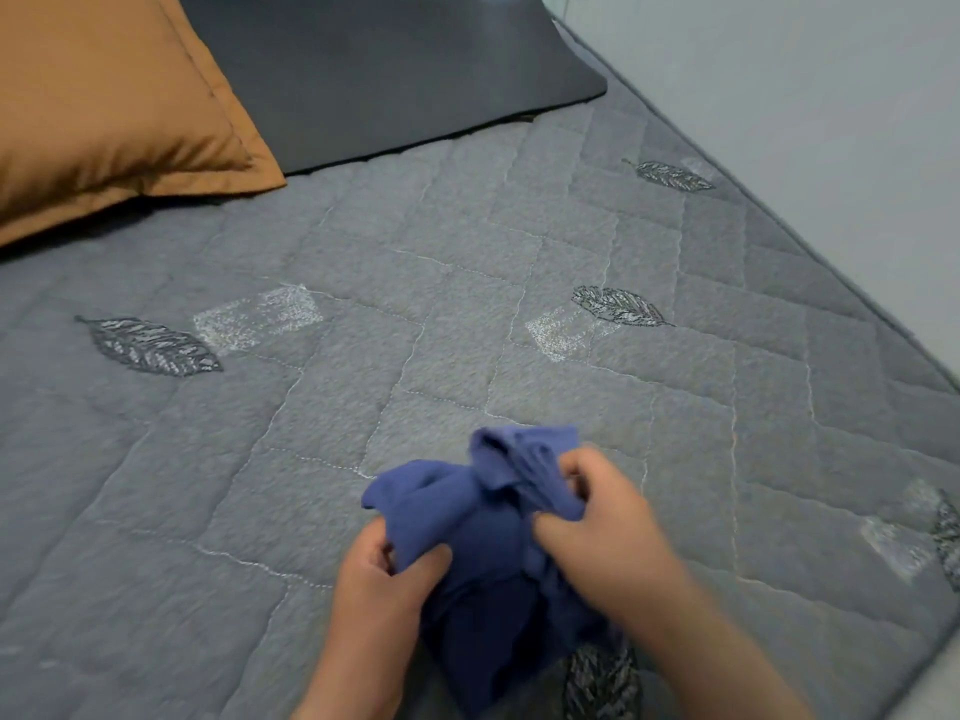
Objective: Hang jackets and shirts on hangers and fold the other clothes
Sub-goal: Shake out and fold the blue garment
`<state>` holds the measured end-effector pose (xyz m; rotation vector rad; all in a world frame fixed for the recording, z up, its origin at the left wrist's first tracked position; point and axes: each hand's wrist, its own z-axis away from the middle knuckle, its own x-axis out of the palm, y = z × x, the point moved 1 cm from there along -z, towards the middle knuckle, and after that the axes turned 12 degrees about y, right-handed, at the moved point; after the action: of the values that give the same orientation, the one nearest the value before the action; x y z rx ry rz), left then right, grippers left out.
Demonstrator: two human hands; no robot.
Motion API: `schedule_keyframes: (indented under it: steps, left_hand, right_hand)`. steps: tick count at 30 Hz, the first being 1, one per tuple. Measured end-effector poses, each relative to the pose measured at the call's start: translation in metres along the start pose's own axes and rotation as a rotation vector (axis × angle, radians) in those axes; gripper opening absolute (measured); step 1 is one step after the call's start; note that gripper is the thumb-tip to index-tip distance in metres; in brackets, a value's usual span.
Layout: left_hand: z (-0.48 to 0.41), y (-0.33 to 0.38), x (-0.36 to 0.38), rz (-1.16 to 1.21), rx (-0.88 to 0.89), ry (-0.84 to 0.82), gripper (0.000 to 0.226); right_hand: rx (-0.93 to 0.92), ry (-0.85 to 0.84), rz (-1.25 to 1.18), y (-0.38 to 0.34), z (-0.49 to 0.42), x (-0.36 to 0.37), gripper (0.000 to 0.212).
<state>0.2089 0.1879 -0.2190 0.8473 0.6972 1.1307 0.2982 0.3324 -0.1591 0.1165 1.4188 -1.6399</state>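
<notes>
Nearest us, both forearms are cut off by the bottom edge, and the lower part of the blue garment (pixel 483 553) runs out of view between them, so we cannot tell what kind of clothing it is; the picture is blurred here too. Our left hand (pixel 382 574) has its fingers and thumb curled onto the garment's left side, pinching a fold. Our right hand (pixel 597 517) clamps a bunched, crumpled part at the upper right, its fingers partly buried in the cloth. The garment is held bundled between the two hands, over the near middle of the bed's grey quilted cover (pixel 467 283), which is stitched with leaf motifs; whether the bundle touches the cover we cannot tell.

Farther off, at the far left, lies an orange pillow (pixel 104 96), cut off by the frame. Beside it to the right lies a dark grey pillow (pixel 389 70), partly tucked behind the orange one. A pale wall (pixel 805 122) runs along the bed's right edge.
</notes>
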Motion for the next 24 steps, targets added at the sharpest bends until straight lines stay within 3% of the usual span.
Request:
schedule_keyframes:
  steps: [7, 10, 12, 14, 16, 18, 21, 24]
  left_hand:
    - [0.018, 0.009, -0.026, 0.307, -0.319, -0.122, 0.022]
    - [0.020, -0.002, -0.049, 0.479, -0.606, -0.176, 0.044]
    - [0.016, -0.015, -0.063, 0.383, -0.550, -0.116, 0.061]
    - [0.005, -0.033, -0.070, 0.193, -0.359, -0.011, 0.093]
    - [0.002, -0.033, -0.070, 0.039, -0.210, 0.065, 0.086]
    - [0.002, -0.032, -0.061, -0.112, -0.119, 0.116, 0.069]
    - [0.001, -0.035, -0.048, -0.183, -0.104, 0.162, 0.066]
    - [0.002, -0.036, -0.042, -0.151, -0.055, 0.113, 0.036]
  right_hand:
    - [-0.062, -0.128, -0.001, -0.009, 0.055, 0.062, 0.009]
    - [0.021, -0.299, -0.076, -0.009, 0.076, 0.087, 0.009]
    - [0.264, -0.353, -0.305, -0.008, 0.082, 0.095, 0.017]
    - [0.365, -0.175, -0.397, 0.003, 0.075, 0.083, 0.024]
    - [0.232, 0.133, -0.257, 0.022, 0.056, 0.064, 0.022]
    - [0.159, 0.266, -0.074, 0.036, 0.038, 0.050, 0.019]
    - [0.208, 0.084, -0.052, 0.044, 0.024, 0.052, 0.008]
    - [0.230, -0.023, 0.026, 0.051, 0.019, 0.065, 0.024]
